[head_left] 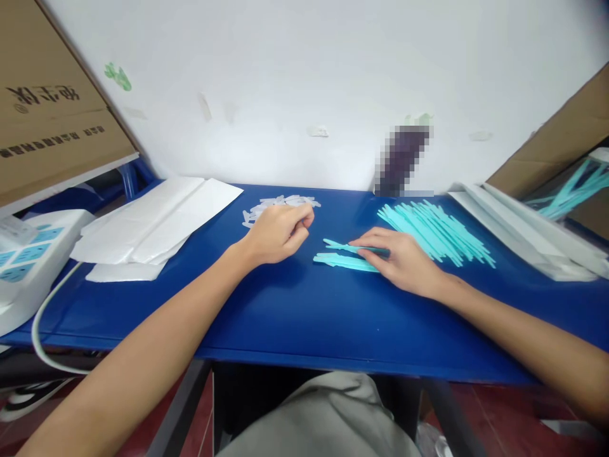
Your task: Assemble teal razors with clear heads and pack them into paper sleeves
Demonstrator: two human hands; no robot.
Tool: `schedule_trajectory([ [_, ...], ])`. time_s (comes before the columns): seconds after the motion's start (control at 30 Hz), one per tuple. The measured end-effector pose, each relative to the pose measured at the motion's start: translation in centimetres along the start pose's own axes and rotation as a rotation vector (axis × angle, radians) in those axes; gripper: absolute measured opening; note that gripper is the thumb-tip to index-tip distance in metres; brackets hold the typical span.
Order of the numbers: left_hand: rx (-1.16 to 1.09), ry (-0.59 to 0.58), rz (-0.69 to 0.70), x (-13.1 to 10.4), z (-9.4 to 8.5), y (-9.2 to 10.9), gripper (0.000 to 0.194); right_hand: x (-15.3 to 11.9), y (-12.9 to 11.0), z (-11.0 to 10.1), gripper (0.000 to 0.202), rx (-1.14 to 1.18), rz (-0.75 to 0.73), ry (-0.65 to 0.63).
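Observation:
My left hand is closed, thumb against curled fingers, just in front of a small heap of translucent white pieces. Whatever lies between its fingertips is hidden. To the right, my right hand pinches one or two thin turquoise sticks, their tips pointing left. Directly below these, a small bundle of turquoise sticks lies on the table, partly covered by the right fingers. Behind the right hand spreads a large pile of turquoise sticks.
White sheets or bags lie on the blue table at left, beside a power strip with a cable. Clear plastic bags lie at right. Cardboard boxes flank the table; a white wall stands behind.

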State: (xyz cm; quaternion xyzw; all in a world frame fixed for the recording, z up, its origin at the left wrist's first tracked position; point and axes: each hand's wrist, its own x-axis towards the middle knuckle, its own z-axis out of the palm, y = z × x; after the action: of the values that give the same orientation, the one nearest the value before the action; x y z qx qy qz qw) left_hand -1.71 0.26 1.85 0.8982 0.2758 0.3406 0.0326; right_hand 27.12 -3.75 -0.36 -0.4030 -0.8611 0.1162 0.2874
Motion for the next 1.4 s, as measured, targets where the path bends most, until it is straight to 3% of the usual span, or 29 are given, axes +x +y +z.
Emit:
schedule_trajectory([
  [0.23, -0.082, -0.095, -0.064, 0.1, 1.3, 0.8, 0.008, 0.2, 0.9, 0.1, 0.028, -0.022, 0.090, 0.096],
  [0.37, -0.067, -0.098, -0.112, 0.1, 1.8, 0.9, 0.008, 0.4, 1.1, -0.1, 0.028, -0.053, 0.031, 0.002],
  [0.57, 0.041, -0.077, -0.079, 0.1, 2.2, 0.7, 0.011, 0.2, 0.8, -0.2, 0.031, -0.160, -0.021, -0.081],
  [0.73, -0.084, -0.016, -0.158, 0.4, 1.9, 1.4, 0.016, -0.1, 0.5, -0.4, 0.031, -0.176, -0.110, -0.054],
  [0.97, -0.117, 0.008, -0.131, 0.2, 1.9, 0.6, 0.007, -0.3, 0.2, -0.7, 0.033, -0.183, -0.160, -0.172],
  [1.2, 0.039, -0.040, -0.150, 0.3, 1.6, 0.3, 0.021, -0.3, 0.6, -0.6, 0.034, -0.186, -0.098, -0.088],
  [1.33, -0.031, -0.090, -0.221, 0.2, 1.7, 0.6, 0.017, -0.4, 0.9, -0.4, 0.035, -0.181, -0.110, -0.055],
  [1.4, -0.037, -0.152, -0.171, 0.1, 1.9, 0.7, 0.015, -0.5, 0.7, -0.5, 0.032, -0.159, -0.146, -0.082],
])
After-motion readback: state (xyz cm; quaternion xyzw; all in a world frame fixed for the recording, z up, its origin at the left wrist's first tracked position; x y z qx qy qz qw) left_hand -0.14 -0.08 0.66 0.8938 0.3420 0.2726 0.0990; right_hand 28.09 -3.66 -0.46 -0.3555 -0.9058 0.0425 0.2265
